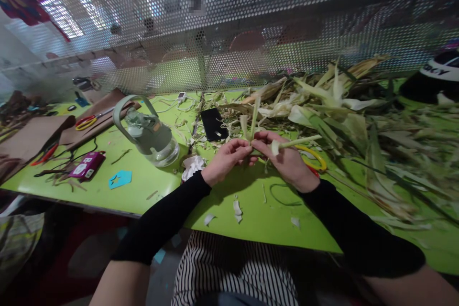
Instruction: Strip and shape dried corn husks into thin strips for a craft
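Pale green corn husk strips [255,117] stand up from between my two hands over the green table. My left hand [229,155] pinches their lower end between thumb and fingers. Meeting it fingertip to fingertip, my right hand [283,160] is closed on the same strips. One rolled strip [301,141] sticks out to the right across the back of my right hand. Partly hidden behind that hand are scissors with yellow and red handles [317,158]. The lower ends of the strips are mostly covered by my fingers.
A heap of corn husks [333,105] spreads over the right side. A water bottle [150,136] stands left of my hands, and a black phone [214,124] lies beyond them. A perforated metal screen [172,67] runs along the back. Husk scraps [237,210] lie near the front edge.
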Demonstrator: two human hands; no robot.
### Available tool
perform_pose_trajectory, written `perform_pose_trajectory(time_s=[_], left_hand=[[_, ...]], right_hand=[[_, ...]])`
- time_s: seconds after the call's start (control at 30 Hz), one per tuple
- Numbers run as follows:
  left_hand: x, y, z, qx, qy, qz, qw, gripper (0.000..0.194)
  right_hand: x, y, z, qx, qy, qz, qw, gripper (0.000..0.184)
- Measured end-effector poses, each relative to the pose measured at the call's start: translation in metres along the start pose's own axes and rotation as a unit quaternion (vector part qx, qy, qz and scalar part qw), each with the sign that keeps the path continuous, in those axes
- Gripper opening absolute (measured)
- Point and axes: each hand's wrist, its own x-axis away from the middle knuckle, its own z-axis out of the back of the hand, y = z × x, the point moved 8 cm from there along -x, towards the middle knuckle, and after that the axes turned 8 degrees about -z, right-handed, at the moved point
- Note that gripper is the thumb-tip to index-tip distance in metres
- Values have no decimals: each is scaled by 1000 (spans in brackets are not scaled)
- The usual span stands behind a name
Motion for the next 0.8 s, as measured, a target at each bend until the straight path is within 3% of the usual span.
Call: perform_pose_trajectory(time_s=[0.13,0.27,0.47,0.57,0.8], left_hand=[[-1,0,3,2,16,-3,1000,37],[-1,0,3,-22,-4,-17,1000,37],[-2,1,2,-34,-37,-60,997,38],[-1,1,0,-28,-43,-66,996,34],[0,-1,6,10,19,-39,999,18]], right_hand=[[0,3,-5,-33,-28,-11,999,37],[-3,13,-2,-110,3,-29,993,42],[-4,22,3,-139,54,-61,987,44],[-5,20,0,-151,38,-65,986,41],[-5,14,-4,-220,1,-77,972,36]])
